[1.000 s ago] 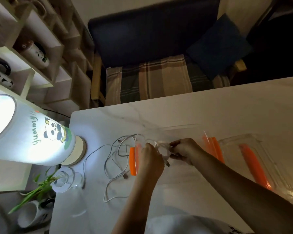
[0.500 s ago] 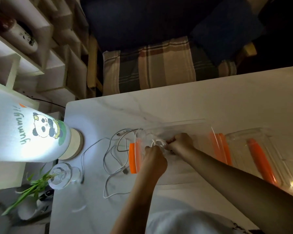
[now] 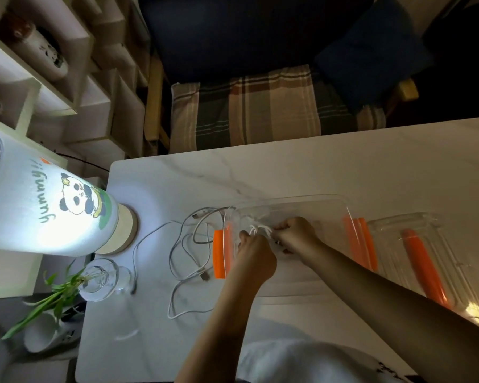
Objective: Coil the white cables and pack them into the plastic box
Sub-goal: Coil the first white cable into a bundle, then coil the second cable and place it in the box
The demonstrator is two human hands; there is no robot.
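Done so far: We have one small white coil between our two hands, held over the left end of the clear plastic box. We think this coil is almost ready to go in.

Left hand: Its grip is curled tight on the near side of the coil.

Right hand: Its grip pinches the other side of the coil, fingers bent round it.

Still to do: A messy bunch of loose white cables lies on the bench, just left of the box. None of these look rolled up yet. We guess most of the job is left.

Box: It sits on the bench in front of us, with orange clips at its left and right ends. Its lid lies to the right, off the box.

Hard to see: The box is see-through and the room is dim, so we cannot tell if any cable is already inside. Our hands hide most of the coil. We cannot count the loose cables, as they cross over each other. The lid is cut off at the right edge.
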